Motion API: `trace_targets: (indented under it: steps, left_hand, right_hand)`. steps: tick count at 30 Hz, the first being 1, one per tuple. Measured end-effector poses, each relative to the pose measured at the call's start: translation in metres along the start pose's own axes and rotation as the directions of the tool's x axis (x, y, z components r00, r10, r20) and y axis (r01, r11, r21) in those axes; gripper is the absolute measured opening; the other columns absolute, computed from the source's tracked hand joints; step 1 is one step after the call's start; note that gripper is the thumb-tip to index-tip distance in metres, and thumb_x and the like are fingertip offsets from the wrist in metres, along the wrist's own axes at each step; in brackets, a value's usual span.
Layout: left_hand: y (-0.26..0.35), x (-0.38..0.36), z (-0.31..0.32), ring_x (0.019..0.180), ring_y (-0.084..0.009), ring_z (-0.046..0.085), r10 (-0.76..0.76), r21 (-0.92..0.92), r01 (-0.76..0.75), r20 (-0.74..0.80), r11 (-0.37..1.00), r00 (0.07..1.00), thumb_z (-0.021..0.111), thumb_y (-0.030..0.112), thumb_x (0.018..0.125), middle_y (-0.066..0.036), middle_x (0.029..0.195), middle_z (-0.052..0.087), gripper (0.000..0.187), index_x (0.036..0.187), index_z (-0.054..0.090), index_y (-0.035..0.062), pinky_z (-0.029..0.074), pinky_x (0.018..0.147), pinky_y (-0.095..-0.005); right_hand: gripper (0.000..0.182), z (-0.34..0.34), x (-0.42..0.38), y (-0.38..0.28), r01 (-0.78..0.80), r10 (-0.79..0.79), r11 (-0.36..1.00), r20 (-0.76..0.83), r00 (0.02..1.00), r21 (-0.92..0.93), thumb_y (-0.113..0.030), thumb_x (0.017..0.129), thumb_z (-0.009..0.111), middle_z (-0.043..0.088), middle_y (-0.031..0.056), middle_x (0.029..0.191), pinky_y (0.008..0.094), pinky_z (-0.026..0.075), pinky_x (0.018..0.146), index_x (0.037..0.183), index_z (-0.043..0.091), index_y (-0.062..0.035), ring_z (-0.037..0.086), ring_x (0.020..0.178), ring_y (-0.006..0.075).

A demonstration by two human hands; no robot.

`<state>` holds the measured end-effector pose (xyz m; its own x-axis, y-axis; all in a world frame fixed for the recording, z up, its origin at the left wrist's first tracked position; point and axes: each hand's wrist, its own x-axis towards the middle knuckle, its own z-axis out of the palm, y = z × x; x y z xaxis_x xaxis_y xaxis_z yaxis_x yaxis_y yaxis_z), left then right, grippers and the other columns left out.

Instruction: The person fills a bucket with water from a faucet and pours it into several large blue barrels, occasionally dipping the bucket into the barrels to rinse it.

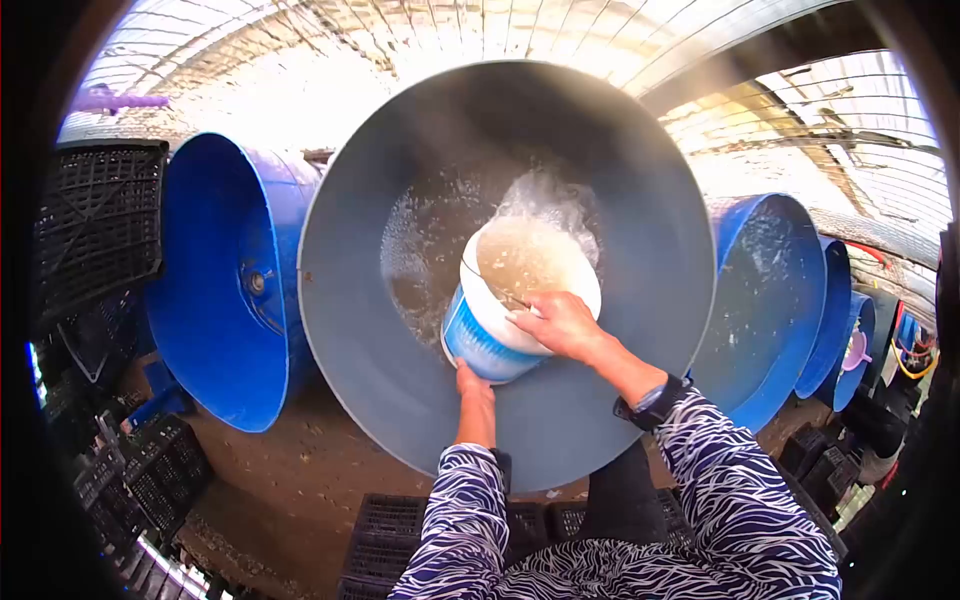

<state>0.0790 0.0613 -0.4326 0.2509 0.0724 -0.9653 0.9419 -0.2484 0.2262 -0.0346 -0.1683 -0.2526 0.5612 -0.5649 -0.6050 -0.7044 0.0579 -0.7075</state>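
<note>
A white and blue bucket [485, 335] is tilted inside a large grey tub [350, 280], its mouth facing away from me. Cloudy, brownish water fills the bucket's mouth, and splashing water [545, 200] churns just beyond its rim. My right hand [560, 322] is closed at the near side of the rim, where the thin handle runs. Low on the bucket, my left hand [474, 385] grips the bottom edge, its thumb on the side and its other fingers mostly hidden. More murky water [425, 260] with bubbles lies in the bottom of the tub.
To the left stands a blue tub [215, 290] with a drain fitting. Another blue tub [765, 300] holding water is at the right, with more tubs beyond. Black plastic crates [100, 225] are stacked at the left; others sit on the brown floor [270, 470] near my legs.
</note>
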Motion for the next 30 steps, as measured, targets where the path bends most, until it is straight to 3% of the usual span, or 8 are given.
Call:
trace_targets:
  steps: [5,9,12,13,16,19,25,30]
  left_hand:
    - [0.021,-0.059,0.015,0.126,-0.0361,0.039,0.079,-0.006,-0.079,0.116,0.997,0.99,0.039,0.047,0.093,-0.018,0.142,0.035,0.064,0.14,0.03,0.0046,0.031,0.104,-0.0527]
    - [0.049,-0.222,0.043,0.081,-0.0191,0.054,0.083,0.421,-0.039,-0.088,0.906,0.993,0.047,0.044,0.09,-0.009,0.102,0.057,0.046,0.117,0.049,0.0069,0.047,0.067,-0.0393]
    - [0.044,-0.293,0.041,0.06,-0.0107,0.041,0.229,0.344,-0.2,-0.044,0.917,0.972,0.055,0.039,0.087,-0.002,0.079,0.05,0.032,0.099,0.051,0.0093,0.037,0.05,-0.0284]
    - [0.042,-0.319,0.045,0.059,-0.0105,0.042,0.301,0.354,-0.294,0.035,0.888,0.953,0.058,0.037,0.086,-0.002,0.077,0.05,0.031,0.097,0.05,0.0091,0.037,0.048,-0.027]
    - [0.035,-0.403,0.067,0.056,-0.0082,0.043,0.467,0.312,-0.547,0.298,0.777,0.833,0.068,0.023,0.081,0.0,0.072,0.048,0.028,0.087,0.045,0.0079,0.036,0.046,-0.0221]
    - [0.022,-0.456,0.102,0.059,-0.0079,0.051,0.543,0.151,-0.777,0.634,0.612,0.551,0.065,0.014,0.083,-0.001,0.074,0.054,0.022,0.086,0.045,0.0075,0.042,0.05,-0.0232]
    - [-0.005,-0.561,0.166,0.059,-0.006,0.049,0.621,0.116,-0.987,0.767,0.113,0.162,0.065,0.009,0.082,-0.001,0.066,0.053,0.021,0.076,0.046,0.0032,0.042,0.053,-0.0228]
    - [-0.01,-0.564,0.153,0.059,-0.0045,0.047,0.605,0.123,-0.976,0.768,0.18,0.208,0.066,0.008,0.081,0.001,0.066,0.051,0.02,0.078,0.047,0.0036,0.042,0.053,-0.0219]
  right_hand:
    - [0.038,-0.053,-0.078,-0.036,0.108,-0.109,0.994,-0.05,0.993,-0.022,-0.037,0.079,0.063,0.061,0.0179,0.075,0.0415,0.046,0.066,0.085,0.059,0.0,0.06,0.072,0.0326]
    - [0.034,-0.108,-0.139,-0.056,0.158,-0.138,0.982,-0.183,0.973,0.101,-0.028,0.078,0.066,0.057,0.0096,0.069,0.0328,0.044,0.062,0.088,0.058,0.0031,0.054,0.066,0.0157]
    - [0.03,-0.168,-0.193,-0.084,0.187,-0.143,0.972,-0.274,0.951,0.14,-0.024,0.077,0.067,0.052,0.0042,0.067,0.0285,0.043,0.061,0.086,0.058,0.0032,0.048,0.066,0.0088]
    - [0.039,-0.186,-0.204,-0.082,0.218,-0.154,0.965,-0.355,0.922,0.147,-0.034,0.074,0.07,0.06,0.0131,0.072,0.0323,0.047,0.065,0.086,0.061,0.002,0.058,0.067,0.0182]
    - [0.033,-0.243,-0.229,-0.087,0.23,-0.153,0.965,-0.44,0.885,0.128,-0.032,0.075,0.069,0.057,0.0083,0.066,0.0298,0.046,0.062,0.079,0.061,0.0004,0.054,0.063,0.0126]
    - [0.032,-0.277,-0.231,-0.075,0.343,-0.168,0.916,-0.575,0.801,0.21,-0.031,0.077,0.068,0.053,0.0024,0.06,0.027,0.043,0.058,0.073,0.059,-0.0003,0.049,0.06,0.0094]
    - [0.027,-0.308,-0.245,-0.064,0.411,-0.03,0.803,-0.658,0.752,0.432,-0.028,0.086,0.062,0.039,-0.0099,0.056,0.0201,0.022,0.044,0.071,0.059,-0.0048,0.031,0.05,0.0002]
    - [0.028,-0.292,-0.258,-0.057,0.445,-0.041,0.71,-0.599,0.8,0.546,-0.027,0.09,0.059,0.037,-0.0112,0.055,0.0187,0.019,0.042,0.069,0.055,-0.0085,0.028,0.047,-0.0004]
